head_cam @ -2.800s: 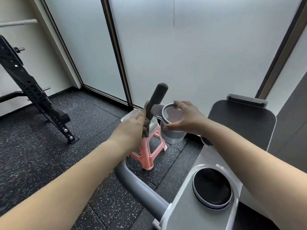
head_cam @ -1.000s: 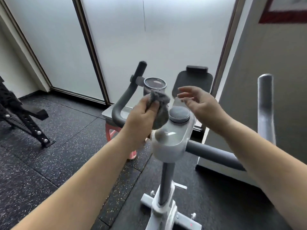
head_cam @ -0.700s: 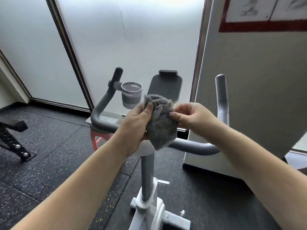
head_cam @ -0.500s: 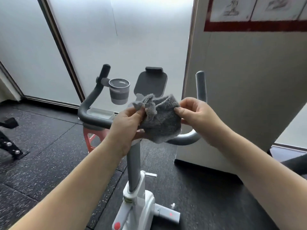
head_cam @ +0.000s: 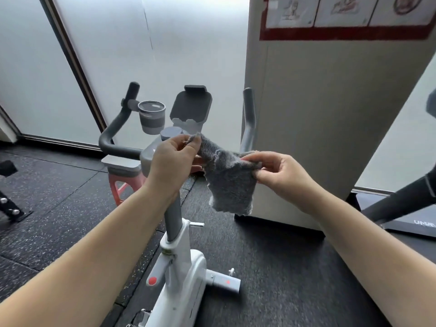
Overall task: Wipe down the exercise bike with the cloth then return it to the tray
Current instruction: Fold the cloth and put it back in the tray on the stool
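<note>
Hanging mid-frame, the grey cloth (head_cam: 230, 182) is stretched between both hands; left hand (head_cam: 171, 161) pinches its upper-left corner, right hand (head_cam: 280, 173) pinches the right edge, rest droops below; exercise bike (head_cam: 175, 253) sits right behind, tray (head_cam: 121, 161) centre-left.

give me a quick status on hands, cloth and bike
Left hand and right hand each pinch a top corner of the grey cloth. Cloth hangs spread, off the bike. Nothing between them.
</note>
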Action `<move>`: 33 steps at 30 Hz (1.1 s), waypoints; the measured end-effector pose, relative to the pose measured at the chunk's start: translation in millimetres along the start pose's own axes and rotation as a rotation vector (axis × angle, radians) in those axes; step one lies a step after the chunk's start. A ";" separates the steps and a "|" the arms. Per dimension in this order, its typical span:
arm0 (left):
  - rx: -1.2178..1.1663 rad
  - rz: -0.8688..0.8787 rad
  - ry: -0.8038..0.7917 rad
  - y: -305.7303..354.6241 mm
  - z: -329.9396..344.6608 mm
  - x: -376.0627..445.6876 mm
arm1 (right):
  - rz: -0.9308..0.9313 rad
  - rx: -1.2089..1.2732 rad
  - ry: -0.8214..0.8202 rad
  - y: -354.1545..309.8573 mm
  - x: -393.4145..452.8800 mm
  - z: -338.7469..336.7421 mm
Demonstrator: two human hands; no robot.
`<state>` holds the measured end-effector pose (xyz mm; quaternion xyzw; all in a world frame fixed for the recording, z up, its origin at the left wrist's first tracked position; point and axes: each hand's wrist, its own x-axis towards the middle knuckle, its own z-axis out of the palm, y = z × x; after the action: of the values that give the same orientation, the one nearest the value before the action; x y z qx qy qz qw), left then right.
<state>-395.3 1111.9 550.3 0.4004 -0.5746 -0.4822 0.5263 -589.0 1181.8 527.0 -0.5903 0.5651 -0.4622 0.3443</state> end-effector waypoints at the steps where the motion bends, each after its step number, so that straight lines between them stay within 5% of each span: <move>1: 0.032 0.015 0.000 -0.8 -2.7 -4.7 | 0.026 0.004 0.016 -1.5 -8.2 -0.1; 9: 0.062 0.011 -0.105 -18.1 -12.4 -57.5 | 0.057 -0.001 0.296 8.8 -72.2 18.3; 24: 0.171 -0.006 0.002 -7.8 10.0 -178.0 | 0.158 0.067 0.164 6.2 -213.6 -24.9; 33: 0.074 -0.215 0.073 -4.0 -3.9 -266.4 | 0.189 0.066 0.008 3.9 -291.5 -15.2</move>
<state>-358.1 1368.3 488.0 0.4961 -0.5260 -0.4996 0.4770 -585.3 1470.4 482.9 -0.5207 0.6041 -0.4486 0.4033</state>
